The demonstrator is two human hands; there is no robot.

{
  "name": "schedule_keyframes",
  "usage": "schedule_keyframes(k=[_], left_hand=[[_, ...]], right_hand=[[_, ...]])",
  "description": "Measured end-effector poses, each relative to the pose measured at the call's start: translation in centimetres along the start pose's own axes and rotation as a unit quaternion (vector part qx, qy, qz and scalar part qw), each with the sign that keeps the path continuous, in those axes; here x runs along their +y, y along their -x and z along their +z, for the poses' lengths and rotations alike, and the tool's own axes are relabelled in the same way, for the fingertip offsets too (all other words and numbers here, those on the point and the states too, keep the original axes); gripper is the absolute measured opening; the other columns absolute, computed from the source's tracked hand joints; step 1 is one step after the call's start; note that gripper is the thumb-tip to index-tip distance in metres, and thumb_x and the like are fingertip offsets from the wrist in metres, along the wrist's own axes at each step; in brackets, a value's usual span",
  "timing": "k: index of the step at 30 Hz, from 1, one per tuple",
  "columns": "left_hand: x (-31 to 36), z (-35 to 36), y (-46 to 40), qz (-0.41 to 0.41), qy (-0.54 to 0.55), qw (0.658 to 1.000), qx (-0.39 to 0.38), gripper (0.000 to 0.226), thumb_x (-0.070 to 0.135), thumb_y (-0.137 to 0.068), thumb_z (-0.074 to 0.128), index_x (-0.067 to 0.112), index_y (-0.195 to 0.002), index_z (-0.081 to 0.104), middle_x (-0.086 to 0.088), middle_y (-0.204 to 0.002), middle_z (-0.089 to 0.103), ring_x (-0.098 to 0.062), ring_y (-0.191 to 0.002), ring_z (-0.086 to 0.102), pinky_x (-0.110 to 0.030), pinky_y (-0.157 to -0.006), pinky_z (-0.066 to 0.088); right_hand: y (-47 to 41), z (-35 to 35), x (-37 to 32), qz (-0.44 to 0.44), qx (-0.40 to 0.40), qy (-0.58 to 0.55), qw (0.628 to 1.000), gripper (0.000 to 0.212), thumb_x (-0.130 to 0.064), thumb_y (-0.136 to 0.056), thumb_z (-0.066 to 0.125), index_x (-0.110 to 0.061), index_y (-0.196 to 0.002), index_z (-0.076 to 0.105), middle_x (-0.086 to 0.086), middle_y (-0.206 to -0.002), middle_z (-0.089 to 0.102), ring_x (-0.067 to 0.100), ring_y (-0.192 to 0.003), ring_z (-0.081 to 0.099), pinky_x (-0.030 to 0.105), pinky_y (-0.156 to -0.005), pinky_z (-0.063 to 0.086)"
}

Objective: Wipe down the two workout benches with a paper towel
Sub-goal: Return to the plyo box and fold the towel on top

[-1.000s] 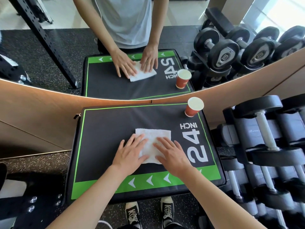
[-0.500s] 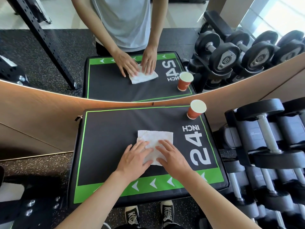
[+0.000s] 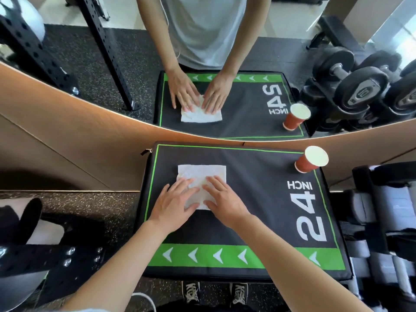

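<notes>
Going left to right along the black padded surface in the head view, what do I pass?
Left hand → white paper towel → right hand → white "24 INCH" lettering → red paper cup, at the far right corner.

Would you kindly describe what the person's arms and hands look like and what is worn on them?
Both forearms are bare up to the frame's lower edge: no sleeves, gloves, watch, rings or wristbands show. The left hand and right hand are bare too. The mirror shows a light grey short-sleeved shirt. A thin white cable hangs at the shirt front.

Paper cup (image 3: 310, 159) at far-right corner — bench (image 3: 258, 199) centre-right open
</notes>
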State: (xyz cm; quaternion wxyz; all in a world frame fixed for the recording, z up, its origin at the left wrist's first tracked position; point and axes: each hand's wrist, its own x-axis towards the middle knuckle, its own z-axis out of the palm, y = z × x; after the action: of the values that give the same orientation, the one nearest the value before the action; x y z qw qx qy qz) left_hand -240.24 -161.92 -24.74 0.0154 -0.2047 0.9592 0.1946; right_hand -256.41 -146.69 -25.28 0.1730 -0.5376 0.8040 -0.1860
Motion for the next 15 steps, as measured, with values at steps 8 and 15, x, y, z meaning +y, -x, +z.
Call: schedule_keyframes(k=[8,15], left_hand=[[-5.3,-2.1,-1.8,0.003,0.026,0.999,0.026,0.049,0.051,-0.102,0.056,0.033,-0.147,0.058,0.009,-0.164,0.04,-0.014,-0.157,0.027,-0.051,-0.124,0.031],[-7.9,-3.3,-4.4,0.0,0.034,0.999,0.026,0.047,0.049,-0.101,0.058,0.033,-0.145,0.057,0.008,-0.165,0.04,-0.015,-0.158,0.025,-0.053,-0.123,0.031]], right_hand=[[-5.9,0.5,-2.5,0.0,-0.007,-0.016,1.0,0.052,-0.028,-0.103,0.064,-0.014,-0.151,0.052,0.001,-0.165,0.035,0.022,-0.158,0.021,0.037,-0.124,0.031],[-9.6,0.2,-3.2,0.017,-0.004,-0.025,1.0,0.051,-0.029,-0.1,0.067,-0.016,-0.148,0.054,-0.002,-0.163,0.038,0.017,-0.156,0.022,0.036,-0.117,0.04]])
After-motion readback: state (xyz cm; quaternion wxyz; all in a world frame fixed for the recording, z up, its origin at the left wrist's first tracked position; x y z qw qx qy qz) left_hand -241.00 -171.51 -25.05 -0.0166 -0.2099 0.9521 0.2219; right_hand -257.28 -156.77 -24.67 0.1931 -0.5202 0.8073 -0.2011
